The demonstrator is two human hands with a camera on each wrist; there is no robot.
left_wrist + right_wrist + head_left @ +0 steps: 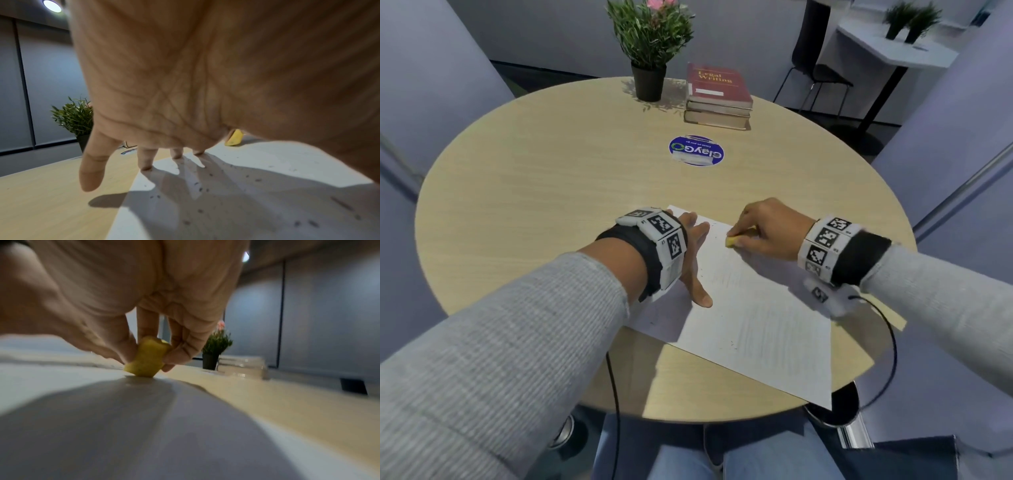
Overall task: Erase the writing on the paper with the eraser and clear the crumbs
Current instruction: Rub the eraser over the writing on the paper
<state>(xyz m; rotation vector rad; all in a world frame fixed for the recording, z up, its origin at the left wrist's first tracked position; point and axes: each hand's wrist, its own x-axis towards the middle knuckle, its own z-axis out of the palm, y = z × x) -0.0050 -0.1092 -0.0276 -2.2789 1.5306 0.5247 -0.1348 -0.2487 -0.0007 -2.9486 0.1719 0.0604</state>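
Two hands: both are seen over the sheet of paper [756, 308], which lies on the near part of the round wooden table [534, 192].
Landmark: the paper is taken as the reference; one near corner overhangs the table edge.
Left hand [693, 253]: it is laid flat on the paper's left part, fingers straight and spread, nothing gripped; in the left wrist view its fingertips [146, 165] are seen touching the sheet near its far left edge.
Right hand [767, 229]: it is placed over the paper's far edge, thumb and fingers pinched around the yellow eraser [732, 241].
Eraser: its lower end is pressed onto the paper near the far edge, to the right of the left hand; in the right wrist view the eraser [147, 360] is seen tilted, clamped between thumb and fingers, with its base on the sheet.
Writing: faint grey lines are visible across the paper's middle and near part; no words can be read.
Crumbs [200, 189]: small dark specks are scattered on the paper, mostly under and beside the left hand.
Sticker [697, 150]: a round blue label is stuck to the table beyond the paper.
Books [719, 99]: a stack is set farther beyond the paper, the top one a red "Legal Writing".
Potted plant [649, 44]: it stands just left of the books.
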